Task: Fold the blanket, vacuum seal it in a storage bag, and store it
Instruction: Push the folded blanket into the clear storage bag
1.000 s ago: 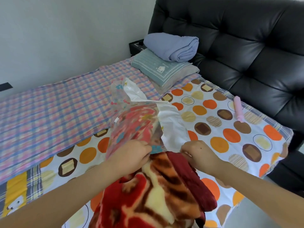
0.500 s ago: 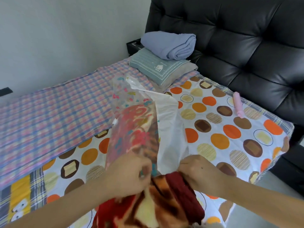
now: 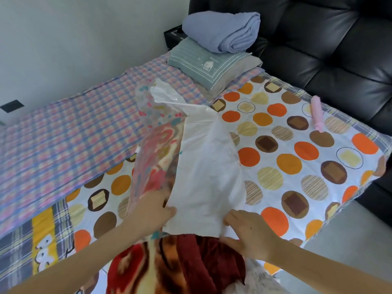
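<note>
Blanket [image 3: 176, 266] half inside storage bag [image 3: 203, 166], protruding below grips; left hand [image 3: 151, 211], right hand [image 3: 251, 236] pinch bag mouth.

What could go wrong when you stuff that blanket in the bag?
1. The left hand and right hand pull the thin bag by its mouth, so the plastic might tear or slip away.
2. Much of the blanket is bunched up outside the mouth, so it may jam there and the bag might not close flat.
</note>
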A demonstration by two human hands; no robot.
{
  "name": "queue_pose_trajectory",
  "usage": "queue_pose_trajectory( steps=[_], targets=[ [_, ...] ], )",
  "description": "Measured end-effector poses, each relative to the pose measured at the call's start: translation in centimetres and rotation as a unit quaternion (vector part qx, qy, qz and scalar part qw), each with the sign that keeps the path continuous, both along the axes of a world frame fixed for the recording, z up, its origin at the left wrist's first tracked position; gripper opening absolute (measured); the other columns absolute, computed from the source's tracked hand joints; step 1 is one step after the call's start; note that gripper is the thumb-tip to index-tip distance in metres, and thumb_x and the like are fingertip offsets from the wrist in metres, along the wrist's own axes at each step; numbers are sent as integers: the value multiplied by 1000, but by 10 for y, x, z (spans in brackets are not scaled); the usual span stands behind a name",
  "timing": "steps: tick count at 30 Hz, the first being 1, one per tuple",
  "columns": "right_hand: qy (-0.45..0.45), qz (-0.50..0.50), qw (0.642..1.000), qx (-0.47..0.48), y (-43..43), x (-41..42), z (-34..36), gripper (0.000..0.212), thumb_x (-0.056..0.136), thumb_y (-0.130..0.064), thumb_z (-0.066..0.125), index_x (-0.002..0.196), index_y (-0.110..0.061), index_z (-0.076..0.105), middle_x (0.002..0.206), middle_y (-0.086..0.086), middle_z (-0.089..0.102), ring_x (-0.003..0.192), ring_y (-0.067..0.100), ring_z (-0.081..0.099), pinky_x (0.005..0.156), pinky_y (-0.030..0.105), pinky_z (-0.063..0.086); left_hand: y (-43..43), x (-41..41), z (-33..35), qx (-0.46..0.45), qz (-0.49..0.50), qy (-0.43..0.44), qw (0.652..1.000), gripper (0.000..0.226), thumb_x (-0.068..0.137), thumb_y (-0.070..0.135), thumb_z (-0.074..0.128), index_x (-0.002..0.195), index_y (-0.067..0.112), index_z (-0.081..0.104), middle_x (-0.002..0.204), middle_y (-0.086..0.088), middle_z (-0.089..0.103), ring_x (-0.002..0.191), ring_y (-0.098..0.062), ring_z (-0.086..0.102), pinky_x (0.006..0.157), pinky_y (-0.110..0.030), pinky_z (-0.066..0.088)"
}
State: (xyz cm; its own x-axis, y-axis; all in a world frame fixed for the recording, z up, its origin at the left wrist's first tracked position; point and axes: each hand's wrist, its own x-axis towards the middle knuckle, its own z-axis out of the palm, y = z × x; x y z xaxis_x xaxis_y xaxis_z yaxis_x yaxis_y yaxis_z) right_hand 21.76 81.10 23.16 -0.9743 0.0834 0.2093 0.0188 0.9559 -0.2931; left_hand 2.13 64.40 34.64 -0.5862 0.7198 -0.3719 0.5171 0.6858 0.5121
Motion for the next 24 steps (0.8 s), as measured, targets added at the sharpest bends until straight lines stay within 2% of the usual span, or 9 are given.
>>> queue_pose_trajectory(
  steps=[2,4,7,10,12,16,18,21,24],
  targets=[
    [-13,-6,999,48,-5,9,-19,39,75,-57,46,71,-19,52,60,-6,48,43,13,46,40,22,17,-6,4,3,16,13,-4,1000,9,82,17,57,85,11,63,49,9,46,48,-4,46,54,-23,37],
    [-34,-32,997,56,-9,14,-31,43,72,-59,51,61,-17,50,51,-5,43,36,14,41,41,21,9,-10,11,9,27,15,11,999,10,85,11,57,84,20,62,55,8,51,54,1,51,56,-19,42],
    [-97,-34,992,73,-17,7,-38,44,47,-47,81,50,-16,49,41,-3,40,28,15,37,42,20,11,-16,23,18,5,13,29,999,29,85,10,57,67,31,48,50,8,50,54,8,50,56,-13,39],
    [-101,9,990,102,-19,1,-35,41,34,-28,84,46,-16,47,40,-2,40,27,16,36,42,19,12,-25,26,22,-38,15,18,999,18,85,12,58,71,22,54,45,7,49,43,2,51,54,-18,42],
    [-71,35,992,94,-11,3,-31,41,36,-22,86,47,-15,47,42,-1,42,29,16,39,40,18,15,-29,25,23,-53,24,-6,998,6,86,13,57,82,10,59,49,5,56,39,-1,53,54,-23,47],
    [-47,97,988,110,3,11,-17,41,39,-20,87,48,-15,48,42,-2,41,31,14,38,43,18,14,-37,29,25,-73,32,-34,996,13,87,13,57,86,1,55,58,-10,64,41,-11,59,47,-15,45],
    [-55,124,984,116,-10,25,-18,37,38,-22,85,47,-18,49,42,-4,42,32,13,38,42,19,16,-55,43,22,-73,32,-42,996,10,85,10,58,80,3,53,57,-7,59,42,-9,57,48,-15,44],
    [-55,179,973,131,-42,50,-27,23,43,-24,73,46,-21,50,41,-7,42,32,11,38,41,22,16,-95,74,19,-85,37,-39,995,15,84,10,60,76,23,57,59,3,62,48,-5,57,49,-11,41],
    [-32,182,975,127,-48,50,-14,15,60,-20,56,48,-19,46,43,-6,39,35,12,28,42,21,16,-113,77,25,-79,76,-105,988,5,87,9,58,86,12,61,57,-7,67,49,-19,65,48,-18,49]
  ],
)
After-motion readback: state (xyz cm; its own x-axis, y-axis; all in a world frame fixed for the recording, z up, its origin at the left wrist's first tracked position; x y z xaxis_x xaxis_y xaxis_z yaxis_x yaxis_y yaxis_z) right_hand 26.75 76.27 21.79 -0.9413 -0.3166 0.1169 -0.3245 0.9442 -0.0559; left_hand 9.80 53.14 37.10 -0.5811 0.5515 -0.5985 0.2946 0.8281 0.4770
